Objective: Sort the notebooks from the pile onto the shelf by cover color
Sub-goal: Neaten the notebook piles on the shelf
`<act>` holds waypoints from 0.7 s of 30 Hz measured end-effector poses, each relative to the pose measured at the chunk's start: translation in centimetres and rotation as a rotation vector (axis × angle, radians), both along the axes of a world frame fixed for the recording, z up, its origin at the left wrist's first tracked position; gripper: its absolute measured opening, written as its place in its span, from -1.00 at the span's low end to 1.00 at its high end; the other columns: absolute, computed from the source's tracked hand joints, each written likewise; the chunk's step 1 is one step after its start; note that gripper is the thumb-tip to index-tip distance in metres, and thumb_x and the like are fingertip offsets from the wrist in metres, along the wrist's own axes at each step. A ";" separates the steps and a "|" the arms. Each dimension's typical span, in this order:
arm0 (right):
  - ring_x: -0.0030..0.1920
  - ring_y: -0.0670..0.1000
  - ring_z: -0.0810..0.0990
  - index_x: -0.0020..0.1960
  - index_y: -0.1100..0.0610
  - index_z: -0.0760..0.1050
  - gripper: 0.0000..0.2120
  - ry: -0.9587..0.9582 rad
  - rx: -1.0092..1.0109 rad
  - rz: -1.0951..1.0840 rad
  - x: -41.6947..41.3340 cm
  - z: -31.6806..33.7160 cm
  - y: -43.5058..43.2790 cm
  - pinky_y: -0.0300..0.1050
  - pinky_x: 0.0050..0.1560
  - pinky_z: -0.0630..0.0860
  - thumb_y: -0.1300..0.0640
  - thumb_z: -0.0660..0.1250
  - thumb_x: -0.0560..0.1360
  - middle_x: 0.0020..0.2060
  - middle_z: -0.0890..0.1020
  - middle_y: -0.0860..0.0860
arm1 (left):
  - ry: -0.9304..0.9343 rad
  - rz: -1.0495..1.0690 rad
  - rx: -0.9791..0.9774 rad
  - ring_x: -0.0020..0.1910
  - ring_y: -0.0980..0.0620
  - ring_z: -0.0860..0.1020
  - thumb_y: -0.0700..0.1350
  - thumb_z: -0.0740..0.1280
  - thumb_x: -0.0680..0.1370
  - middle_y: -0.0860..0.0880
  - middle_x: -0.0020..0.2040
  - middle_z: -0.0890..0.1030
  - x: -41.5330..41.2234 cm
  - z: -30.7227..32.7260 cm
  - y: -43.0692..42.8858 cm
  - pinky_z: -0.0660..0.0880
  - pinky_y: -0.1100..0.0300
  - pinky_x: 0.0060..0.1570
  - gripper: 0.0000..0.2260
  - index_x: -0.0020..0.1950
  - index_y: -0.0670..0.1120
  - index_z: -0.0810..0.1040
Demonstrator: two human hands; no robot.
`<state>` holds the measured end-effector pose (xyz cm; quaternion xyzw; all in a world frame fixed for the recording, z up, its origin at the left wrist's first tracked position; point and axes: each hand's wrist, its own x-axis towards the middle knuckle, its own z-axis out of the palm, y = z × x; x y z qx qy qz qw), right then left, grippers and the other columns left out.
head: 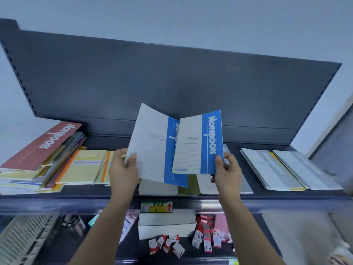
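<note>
I hold two blue-and-white notebooks upright above the dark shelf (172, 197). My left hand (124, 171) grips the lower left edge of the left notebook (152, 146). My right hand (226, 173) grips the lower right corner of the right notebook (198, 144), whose blue band reads "Notebook" upside down. The right one overlaps the left one's blue band. A mixed pile (38, 165) topped by a red notebook (44, 146) lies at the shelf's left, beside a yellow notebook (86, 166). Under my hands lie a white and olive notebook (188, 186) and another pale one.
Pale grey-white notebooks (282, 169) lie fanned at the shelf's right end. A price tag (156, 207) with a red arrow sits on the shelf's front rail. Below are a white box (166, 224), several small red-and-white packets (168, 244) and a white wire rack (21, 240).
</note>
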<state>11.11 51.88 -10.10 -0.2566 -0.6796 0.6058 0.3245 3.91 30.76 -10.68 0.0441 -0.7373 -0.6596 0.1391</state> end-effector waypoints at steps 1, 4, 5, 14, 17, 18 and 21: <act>-0.39 -0.04 0.45 0.02 0.05 0.42 -0.95 -0.005 -0.009 -0.013 0.4 0.0 0.9 -0.26 -0.50 0.40 0.12 0.19 0.63 -0.24 0.60 0.03 | -0.011 -0.009 0.004 -0.25 0.06 0.48 -0.13 0.21 0.62 0.06 -0.16 0.52 0.3 -0.1 1.1 0.45 0.15 -0.36 -0.95 0.07 -0.04 0.41; -0.34 -0.03 0.48 0.06 0.10 0.46 -0.91 -0.011 -0.014 -0.049 1.0 0.0 3.4 -0.23 -0.47 0.43 0.12 0.21 0.62 -0.22 0.60 0.01 | -0.046 -0.047 -0.014 -0.24 0.09 0.46 -0.12 0.17 0.64 0.06 -0.16 0.49 0.7 -0.5 4.0 0.47 0.16 -0.40 -0.94 0.08 -0.04 0.40; -0.32 -0.03 0.50 0.06 0.11 0.46 -0.91 -0.014 -0.012 -0.063 1.0 -0.1 4.1 -0.21 -0.45 0.44 0.12 0.21 0.61 -0.21 0.60 -0.01 | -0.050 -0.061 -0.023 -0.22 0.08 0.46 -0.12 0.16 0.64 0.06 -0.15 0.49 0.7 -0.5 4.9 0.49 0.13 -0.38 -0.94 0.09 -0.04 0.40; -0.24 0.01 0.53 -0.06 0.00 0.44 -0.92 -0.069 -0.040 -0.172 0.7 -1.8 9.8 -0.22 -0.45 0.44 0.09 0.22 0.62 -0.10 0.62 0.04 | -0.079 -0.203 -0.077 -0.13 0.03 0.53 -0.13 0.13 0.66 0.00 -0.08 0.52 -0.2 -2.3 11.7 0.58 0.01 -0.21 -0.93 0.11 -0.01 0.37; -0.23 0.04 0.54 -0.13 -0.06 0.41 -0.85 -0.088 -0.040 -0.177 0.6 -2.4 11.4 -0.19 -0.44 0.45 0.08 0.22 0.62 -0.07 0.63 0.08 | -0.096 -0.229 -0.116 -0.14 0.02 0.53 -0.13 0.11 0.66 -0.02 -0.07 0.52 -0.2 -3.1 13.6 0.56 0.04 -0.21 -0.90 0.14 -0.03 0.37; -0.22 0.04 0.55 -0.13 -0.06 0.41 -0.86 -0.099 -0.045 -0.176 0.6 -2.6 12.0 -0.18 -0.42 0.46 0.07 0.22 0.62 -0.06 0.63 0.09 | -0.098 -0.233 -0.129 -0.15 0.05 0.52 -0.14 0.11 0.66 -0.01 -0.08 0.51 0.0 -3.3 14.1 0.54 0.08 -0.21 -0.91 0.13 -0.02 0.36; -0.12 0.05 0.62 -0.04 -0.01 0.44 -0.94 -0.113 -0.102 -0.153 0.4 -3.3 14.0 -0.08 -0.32 0.58 0.04 0.24 0.61 -0.03 0.65 0.08 | -0.109 -0.227 -0.163 -0.17 0.13 0.49 -0.16 0.10 0.67 0.01 -0.09 0.49 0.6 -3.8 16.0 0.46 0.22 -0.25 -0.92 0.11 -0.03 0.35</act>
